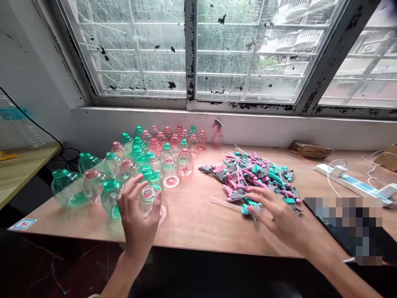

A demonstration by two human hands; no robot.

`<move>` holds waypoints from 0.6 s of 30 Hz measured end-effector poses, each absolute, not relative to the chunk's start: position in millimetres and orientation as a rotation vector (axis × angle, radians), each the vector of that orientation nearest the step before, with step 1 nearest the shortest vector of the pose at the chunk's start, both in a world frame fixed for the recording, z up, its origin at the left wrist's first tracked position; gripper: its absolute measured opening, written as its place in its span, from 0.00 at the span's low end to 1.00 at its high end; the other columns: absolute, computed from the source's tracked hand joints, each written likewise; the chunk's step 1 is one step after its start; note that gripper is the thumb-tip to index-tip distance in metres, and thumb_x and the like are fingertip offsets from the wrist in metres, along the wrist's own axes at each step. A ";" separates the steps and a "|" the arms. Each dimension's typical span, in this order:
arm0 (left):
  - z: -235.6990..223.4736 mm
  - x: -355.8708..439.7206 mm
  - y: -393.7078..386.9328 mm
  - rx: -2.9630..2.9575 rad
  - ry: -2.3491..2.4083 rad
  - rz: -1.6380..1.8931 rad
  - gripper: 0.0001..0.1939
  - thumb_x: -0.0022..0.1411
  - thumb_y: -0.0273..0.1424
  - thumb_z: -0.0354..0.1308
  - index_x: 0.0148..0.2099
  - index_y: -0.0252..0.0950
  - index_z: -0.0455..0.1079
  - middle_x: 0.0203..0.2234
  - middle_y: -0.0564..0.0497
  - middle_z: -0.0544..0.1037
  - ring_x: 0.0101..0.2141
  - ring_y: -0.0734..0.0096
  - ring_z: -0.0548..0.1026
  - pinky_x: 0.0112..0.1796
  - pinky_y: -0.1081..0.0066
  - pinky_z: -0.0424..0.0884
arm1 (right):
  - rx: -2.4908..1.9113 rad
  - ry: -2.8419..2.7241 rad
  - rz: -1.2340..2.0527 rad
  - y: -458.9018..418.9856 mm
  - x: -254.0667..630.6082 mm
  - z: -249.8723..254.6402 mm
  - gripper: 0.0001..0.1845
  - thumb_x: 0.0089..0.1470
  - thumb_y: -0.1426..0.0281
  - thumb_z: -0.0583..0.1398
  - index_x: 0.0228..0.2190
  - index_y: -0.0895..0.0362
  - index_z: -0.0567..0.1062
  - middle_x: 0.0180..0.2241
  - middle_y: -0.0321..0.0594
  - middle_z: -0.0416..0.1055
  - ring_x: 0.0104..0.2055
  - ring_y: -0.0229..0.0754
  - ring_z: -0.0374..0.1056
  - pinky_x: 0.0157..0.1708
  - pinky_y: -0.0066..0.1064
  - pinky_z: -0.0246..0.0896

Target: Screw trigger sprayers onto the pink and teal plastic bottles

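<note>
My left hand point(138, 211) is at a clear pink bottle point(148, 202) near the table's front edge. Thumb and fingers are apart on either side of its open neck, and the bottle stands upright. Over the near edge of a heap of spray heads point(260, 171), my right hand point(279, 219) reaches with fingers stretched and slightly blurred. Just by its fingertips lies a teal and grey spray head point(252, 208), whose thin clear tube points left. Whether the fingers touch it is hard to make out. Pink, teal and grey parts mix in the heap.
Several green bottles point(110, 194) and pink bottles point(185, 161) without tops stand at left and back. One pink bottle with a spray head fitted point(218, 134) is by the wall. At right are a power strip point(356, 184), a dark flat object point(331, 227) and a brown package point(310, 149).
</note>
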State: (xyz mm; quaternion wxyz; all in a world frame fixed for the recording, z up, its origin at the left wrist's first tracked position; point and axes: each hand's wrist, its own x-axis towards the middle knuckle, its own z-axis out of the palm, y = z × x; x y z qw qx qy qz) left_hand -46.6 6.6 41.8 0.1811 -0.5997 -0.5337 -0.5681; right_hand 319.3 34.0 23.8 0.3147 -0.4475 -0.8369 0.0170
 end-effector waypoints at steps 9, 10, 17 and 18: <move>-4.9 -8.1 16.6 -2.272 -1.755 -1.702 0.38 0.65 0.36 0.66 0.70 0.42 0.50 0.65 0.38 0.67 0.65 0.44 0.66 0.63 0.44 0.63 | -1.188 -1.843 0.096 6.8 298.4 -31.4 0.20 0.68 0.67 0.57 0.59 0.42 0.68 0.58 0.47 0.69 0.62 0.63 0.64 0.58 0.63 0.61; -7.8 -4.6 17.4 -2.361 -1.803 -1.642 0.41 0.63 0.37 0.68 0.70 0.43 0.49 0.65 0.37 0.65 0.66 0.42 0.65 0.64 0.42 0.62 | -1.199 -1.820 0.087 9.2 300.6 -33.1 0.20 0.68 0.67 0.57 0.59 0.43 0.68 0.59 0.48 0.69 0.62 0.63 0.64 0.59 0.64 0.60; -13.1 1.5 21.8 -2.567 -2.066 -1.600 0.45 0.56 0.38 0.73 0.68 0.46 0.50 0.61 0.39 0.72 0.60 0.41 0.73 0.58 0.40 0.69 | -1.227 -2.182 -0.084 53.2 319.8 -27.9 0.40 0.50 0.90 0.49 0.59 0.49 0.72 0.65 0.45 0.66 0.68 0.55 0.59 0.64 0.54 0.61; -13.4 1.0 22.7 -2.581 -2.078 -1.610 0.45 0.56 0.37 0.73 0.68 0.44 0.51 0.61 0.38 0.72 0.60 0.41 0.73 0.59 0.40 0.69 | -1.223 -2.279 -0.129 60.8 318.0 -24.5 0.45 0.45 0.92 0.49 0.60 0.50 0.72 0.67 0.44 0.64 0.70 0.55 0.57 0.65 0.53 0.59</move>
